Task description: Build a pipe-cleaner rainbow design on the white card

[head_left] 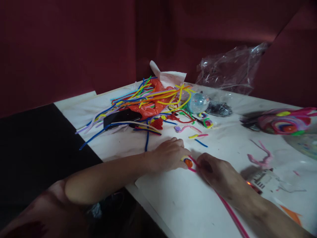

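Note:
Between my hands is a small coil of pipe cleaners (188, 163), with an orange middle and blue, white and yellow around it. My left hand (170, 153) pinches the coil at its left edge, fingers closed. A pink pipe cleaner (232, 213) loops round the coil's right side. My right hand (218, 168) is closed on this pink length, close to the coil, and the rest trails below the wrist to the bottom edge. The right fingertips are partly hidden by the hand itself. Short yellow-and-pink and blue pipe cleaner pieces (201, 143) lie just beyond.
A heap of coloured pipe cleaners (148, 99) with red plastic covers the table's back left. Behind it are a clear dome (198, 103) and a clear plastic bag (228, 71). At right sit a colourful pipe cleaner piece (284, 122) and a glue gun (260, 185) with a lit red light.

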`<state>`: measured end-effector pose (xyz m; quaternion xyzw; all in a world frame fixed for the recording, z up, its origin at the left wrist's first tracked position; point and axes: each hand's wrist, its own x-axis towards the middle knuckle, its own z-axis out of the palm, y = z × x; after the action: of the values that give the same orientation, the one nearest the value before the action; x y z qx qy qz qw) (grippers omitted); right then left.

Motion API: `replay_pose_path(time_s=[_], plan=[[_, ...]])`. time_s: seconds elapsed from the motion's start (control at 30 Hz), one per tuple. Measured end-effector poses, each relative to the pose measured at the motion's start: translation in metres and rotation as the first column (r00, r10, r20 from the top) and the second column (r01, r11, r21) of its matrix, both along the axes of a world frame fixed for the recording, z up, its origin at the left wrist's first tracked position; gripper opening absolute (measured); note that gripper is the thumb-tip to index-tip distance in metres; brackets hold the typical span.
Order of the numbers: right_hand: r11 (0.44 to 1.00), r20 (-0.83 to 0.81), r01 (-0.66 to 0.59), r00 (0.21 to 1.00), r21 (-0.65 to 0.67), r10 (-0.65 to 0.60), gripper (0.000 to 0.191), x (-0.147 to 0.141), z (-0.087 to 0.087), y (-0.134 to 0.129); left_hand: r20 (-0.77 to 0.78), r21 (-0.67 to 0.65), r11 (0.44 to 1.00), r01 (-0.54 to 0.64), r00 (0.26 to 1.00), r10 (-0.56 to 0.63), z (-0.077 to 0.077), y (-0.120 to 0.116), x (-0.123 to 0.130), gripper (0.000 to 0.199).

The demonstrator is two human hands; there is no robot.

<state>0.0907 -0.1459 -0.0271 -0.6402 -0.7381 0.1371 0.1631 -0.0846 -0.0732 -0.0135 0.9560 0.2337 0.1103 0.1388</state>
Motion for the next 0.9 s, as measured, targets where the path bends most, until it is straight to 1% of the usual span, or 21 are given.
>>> replay_pose_path(time_s=[0.1, 0.2, 0.3, 0.43, 0.6, 0.7, 0.83, 0.9], plan=[[0.999, 0.018, 0.029, 0.999, -0.034, -0.028, 0.026, 0.0000, 0.0001, 0.0032, 0.021, 0.011, 1.000, -0.015, 1.000, 0.015, -0.0007, -0.0006, 0.0001, 0.029], [0.999, 0.038, 0.027, 0.999, -0.047, -0.025, 0.026, -0.0006, 0.0009, 0.0047, 0.016, 0.013, 0.999, -0.030, 0.999, 0.030, 0.0008, -0.0015, 0.0001, 0.027], [1.000, 0.061, 0.018, 0.998, -0.022, -0.017, 0.023, -0.0015, 0.0013, 0.0040, 0.011, 0.009, 0.999, -0.034, 0.999, 0.034, 0.0027, -0.0024, 0.0006, 0.029], [1.000, 0.088, -0.001, 0.996, -0.003, 0.002, 0.021, -0.0025, -0.0003, 0.0019, 0.000, -0.011, 1.000, -0.026, 1.000, 0.026, 0.0029, -0.0024, 0.0014, 0.025], [0.999, 0.079, -0.024, 0.997, 0.034, 0.021, 0.020, -0.0026, -0.0042, -0.0011, 0.005, -0.021, 1.000, -0.013, 1.000, 0.013, 0.0016, -0.0013, 0.0008, 0.024], [0.997, 0.088, -0.042, 0.995, 0.063, 0.036, 0.019, -0.0024, -0.0050, -0.0022, 0.003, -0.029, 0.999, -0.034, 0.999, 0.034, 0.0024, -0.0024, -0.0001, 0.024], [0.998, 0.111, -0.040, 0.993, 0.056, 0.034, 0.017, -0.0029, -0.0046, -0.0020, 0.005, -0.060, 0.995, -0.079, 0.997, 0.079, 0.0027, -0.0043, -0.0010, 0.021], [0.998, 0.125, -0.031, 0.992, 0.054, 0.024, 0.016, -0.0033, -0.0042, -0.0017, 0.003, -0.067, 0.995, -0.080, 0.997, 0.080, 0.0022, -0.0048, -0.0013, 0.020]])
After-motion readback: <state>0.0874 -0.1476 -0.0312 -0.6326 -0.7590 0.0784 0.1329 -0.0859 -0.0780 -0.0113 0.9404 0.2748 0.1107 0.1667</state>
